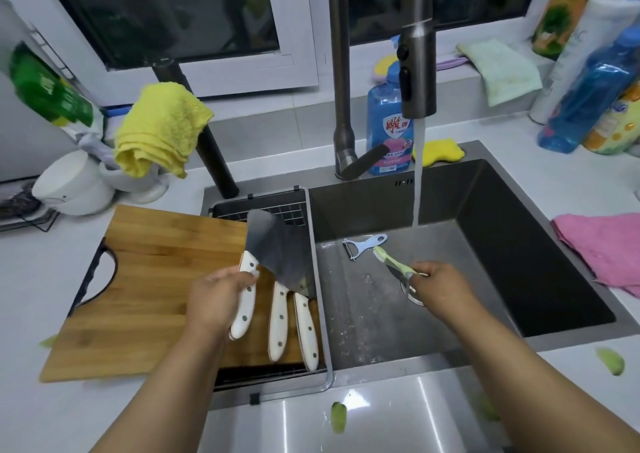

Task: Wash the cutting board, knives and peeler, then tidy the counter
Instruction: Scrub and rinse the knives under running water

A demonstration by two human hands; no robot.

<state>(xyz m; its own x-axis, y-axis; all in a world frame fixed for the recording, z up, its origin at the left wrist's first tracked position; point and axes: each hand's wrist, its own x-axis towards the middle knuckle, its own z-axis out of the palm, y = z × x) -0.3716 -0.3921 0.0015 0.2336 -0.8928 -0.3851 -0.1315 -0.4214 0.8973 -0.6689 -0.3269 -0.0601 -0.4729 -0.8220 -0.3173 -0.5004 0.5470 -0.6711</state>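
My left hand (218, 295) grips the white handle of a broad cleaver (273, 244), lifted above the wooden cutting board (149, 279). Two more white-handled knives (292, 324) lie side by side on the board's right end, over the sink's wire rack (277, 371). My right hand (440, 288) holds a green toothbrush (391, 262) over the sink basin (363, 314), bristles pointing toward the blue-and-white peeler (363, 244) lying on the sink floor. Water runs from the faucet (417, 82) into the basin behind the peeler.
A blue dish soap bottle (388, 123) and yellow sponge (440, 151) stand behind the sink. A yellow cloth (159, 127) hangs at left near white bowls (76, 184). A pink cloth (602, 248) lies right of the sink. Green peel scraps (611, 361) dot the counter.
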